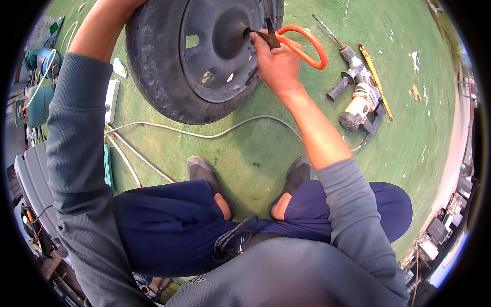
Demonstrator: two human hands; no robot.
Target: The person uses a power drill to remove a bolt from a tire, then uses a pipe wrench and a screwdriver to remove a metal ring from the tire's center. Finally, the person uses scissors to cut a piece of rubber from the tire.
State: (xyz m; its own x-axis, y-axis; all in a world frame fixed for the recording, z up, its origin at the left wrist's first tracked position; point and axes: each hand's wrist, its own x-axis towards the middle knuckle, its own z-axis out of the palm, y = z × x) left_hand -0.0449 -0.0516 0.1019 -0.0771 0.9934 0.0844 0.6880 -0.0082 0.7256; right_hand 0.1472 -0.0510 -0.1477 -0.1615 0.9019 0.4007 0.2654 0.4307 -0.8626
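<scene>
A black wheel (220, 30) with a thick tyre (153, 87) and a dark metal rim stands tilted in front of me at the top of the view. My right hand (279, 64) is closed around a pair of scissors with orange loop handles (321, 59). Their dark blades are spread, one at the wheel's hub and one pointing up. Whether the blade touches the hub, I cannot tell. At the tyre's upper left is my left hand (125, 3), mostly cut off by the top edge, its fingers hidden.
On the green floor (255, 138) to the right lies a corded power drill (358, 97) with a long bit, beside a yellow bar (377, 84). A grey cable (215, 136) runs between the wheel and my shoes. Left stand a teal tank (40, 105) and a grey case (38, 189).
</scene>
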